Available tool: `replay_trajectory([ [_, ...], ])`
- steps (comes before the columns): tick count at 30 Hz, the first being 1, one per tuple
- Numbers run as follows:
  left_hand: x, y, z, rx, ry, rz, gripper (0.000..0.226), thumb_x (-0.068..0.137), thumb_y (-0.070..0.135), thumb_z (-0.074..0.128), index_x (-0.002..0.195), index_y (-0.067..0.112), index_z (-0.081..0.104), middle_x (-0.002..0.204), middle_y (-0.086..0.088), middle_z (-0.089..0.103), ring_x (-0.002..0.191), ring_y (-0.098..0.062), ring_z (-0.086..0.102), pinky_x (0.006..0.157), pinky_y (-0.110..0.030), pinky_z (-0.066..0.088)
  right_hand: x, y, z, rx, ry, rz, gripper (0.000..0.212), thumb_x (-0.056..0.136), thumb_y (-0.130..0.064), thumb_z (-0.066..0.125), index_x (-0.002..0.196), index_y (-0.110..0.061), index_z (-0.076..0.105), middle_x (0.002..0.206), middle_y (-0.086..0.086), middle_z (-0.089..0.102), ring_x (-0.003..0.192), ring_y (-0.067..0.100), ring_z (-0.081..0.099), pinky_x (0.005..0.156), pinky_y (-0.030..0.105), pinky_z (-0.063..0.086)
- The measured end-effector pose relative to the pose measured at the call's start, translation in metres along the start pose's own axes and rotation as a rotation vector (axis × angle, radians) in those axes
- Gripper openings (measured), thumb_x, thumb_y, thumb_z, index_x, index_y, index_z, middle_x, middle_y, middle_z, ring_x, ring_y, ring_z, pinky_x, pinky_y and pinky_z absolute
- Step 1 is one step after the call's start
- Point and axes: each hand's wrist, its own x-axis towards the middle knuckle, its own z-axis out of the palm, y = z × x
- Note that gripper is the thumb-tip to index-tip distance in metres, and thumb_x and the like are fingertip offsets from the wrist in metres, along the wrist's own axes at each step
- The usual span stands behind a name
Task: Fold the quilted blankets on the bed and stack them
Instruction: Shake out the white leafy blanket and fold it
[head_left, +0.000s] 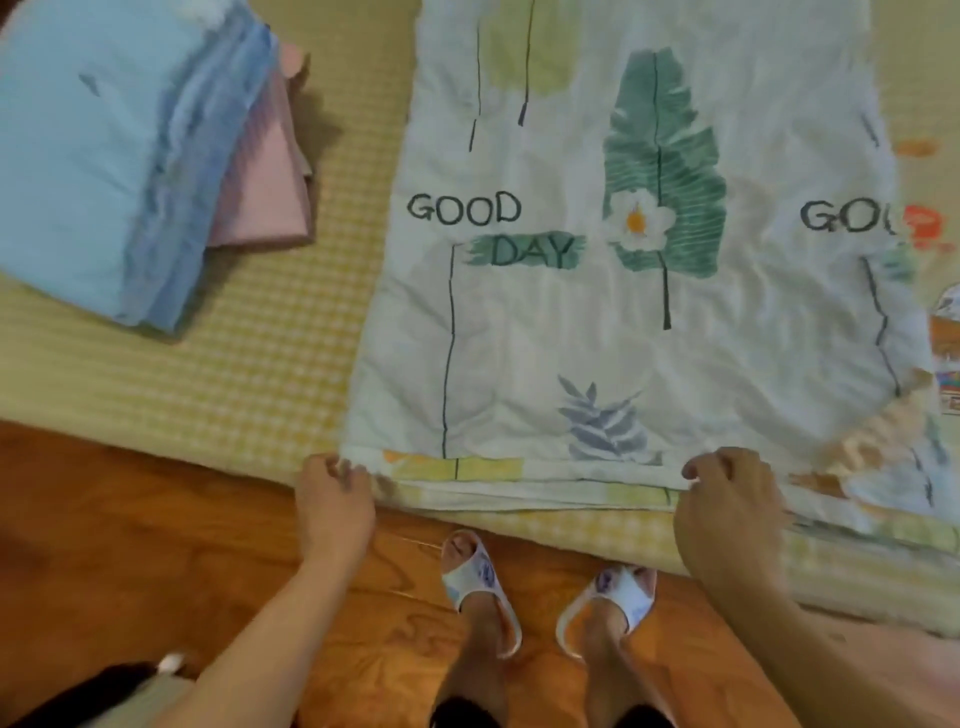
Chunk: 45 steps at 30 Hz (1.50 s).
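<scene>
Slippered feet (550, 597) on wood floor, both hands' grip, left hand (335, 499), right hand (727, 499), apparently pinching printed quilt (623, 312) near edge

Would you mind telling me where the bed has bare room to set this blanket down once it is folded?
The checked mattress is bare between the blue and pink stack and the printed blanket, and along the near edge below the stack. The right side is crowded with printed fabric.
</scene>
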Motion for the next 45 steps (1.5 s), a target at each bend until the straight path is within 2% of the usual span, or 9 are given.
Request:
replay_trajectory([
  [10, 0.094, 0.013, -0.010, 0.024, -0.397, -0.234, 0.038, 0.096, 0.043, 0.060, 0.107, 0.007, 0.061, 0.108, -0.009, 0.063, 0.103, -0.033, 0.061, 0.081, -0.035, 0.046, -0.041, -0.165, 0.063, 1.120, -0.600, 0.722, 0.009, 0.100, -0.010, 0.055, 0.108, -0.008, 0.060, 0.100, 0.016, 0.069, 0.085, 0.027, 0.070, 0.073, 0.034, 0.058],
  [15, 0.093, 0.007, -0.029, 0.012, -0.336, -0.056, 0.023, 0.100, 0.029, 0.058, 0.097, 0.007, 0.054, 0.088, -0.008, 0.055, 0.077, -0.026, 0.052, 0.059, -0.035, 0.034, -0.020, -0.147, 0.061, 1.283, -0.258, 1.087, 0.019, 0.102, -0.019, 0.054, 0.110, -0.002, 0.059, 0.098, 0.013, 0.068, 0.091, 0.026, 0.071, 0.083, 0.037, 0.059],
  [19, 0.085, -0.006, -0.028, -0.069, -0.420, -0.050, 0.032, 0.100, 0.028, 0.061, 0.126, 0.014, 0.049, 0.107, -0.004, 0.059, 0.095, -0.029, 0.059, 0.069, -0.035, 0.043, 0.018, -0.102, 0.051, 1.411, -0.034, 1.218, 0.024, 0.096, -0.029, 0.066, 0.112, -0.012, 0.061, 0.097, 0.006, 0.065, 0.084, 0.016, 0.068, 0.078, 0.030, 0.060],
  [23, 0.078, -0.017, -0.017, -0.232, -0.372, -0.100, 0.028, 0.102, 0.015, 0.056, 0.126, 0.025, 0.045, 0.115, -0.005, 0.063, 0.089, -0.026, 0.064, 0.069, -0.037, 0.048, 0.022, -0.075, 0.062, 1.282, -0.080, 1.230, 0.015, 0.094, -0.015, 0.069, 0.085, -0.012, 0.057, 0.060, 0.002, 0.050, 0.044, 0.010, 0.047, 0.038, 0.019, 0.042],
  [30, 0.069, -0.021, -0.015, -0.417, -0.337, -0.317, 0.023, 0.097, 0.017, 0.065, 0.117, 0.014, 0.053, 0.117, -0.010, 0.063, 0.087, -0.026, 0.063, 0.074, -0.040, 0.053, -0.016, -0.061, 0.081, 1.312, -0.209, 1.207, 0.032, 0.092, -0.030, 0.071, 0.079, -0.008, 0.052, 0.053, 0.003, 0.046, 0.035, 0.014, 0.043, 0.035, 0.024, 0.037],
  [34, 0.065, 0.011, -0.027, -0.745, -0.537, -0.537, 0.014, 0.102, 0.015, 0.058, 0.106, 0.003, 0.063, 0.106, -0.017, 0.069, 0.082, -0.027, 0.067, 0.058, -0.034, 0.056, -0.027, -0.097, 0.057, 1.407, -0.588, 1.220, 0.053, 0.093, -0.053, 0.063, 0.097, 0.000, 0.056, 0.084, 0.013, 0.066, 0.086, 0.026, 0.068, 0.076, 0.045, 0.059],
  [37, 0.062, 0.044, -0.051, -0.972, -0.576, -0.494, 0.013, 0.099, 0.009, 0.052, 0.094, 0.007, 0.064, 0.091, -0.011, 0.075, 0.077, -0.024, 0.074, 0.060, -0.032, 0.061, -0.032, -0.125, 0.048, 1.709, -0.803, 1.091, 0.068, 0.094, -0.058, 0.057, 0.124, 0.003, 0.053, 0.126, 0.023, 0.064, 0.120, 0.038, 0.060, 0.104, 0.052, 0.047],
  [41, 0.066, 0.064, -0.075, -0.967, -0.498, -0.340, 0.011, 0.094, 0.009, 0.054, 0.087, 0.010, 0.062, 0.086, -0.008, 0.072, 0.079, -0.025, 0.071, 0.066, -0.036, 0.058, -0.006, -0.117, 0.037, 2.091, -0.314, 0.956, 0.040, 0.101, -0.035, 0.055, 0.133, -0.012, 0.061, 0.125, 0.014, 0.069, 0.114, 0.032, 0.067, 0.101, 0.047, 0.050],
  [45, 0.068, 0.027, -0.061, -0.290, -0.364, -0.129, 0.010, 0.084, 0.014, 0.068, 0.093, 0.015, 0.064, 0.098, -0.001, 0.065, 0.094, -0.025, 0.060, 0.080, -0.037, 0.044, 0.017, -0.065, 0.034, 1.901, -0.126, 1.046, 0.031, 0.102, -0.022, 0.054, 0.129, -0.010, 0.062, 0.117, 0.012, 0.072, 0.102, 0.028, 0.071, 0.078, 0.045, 0.059],
])
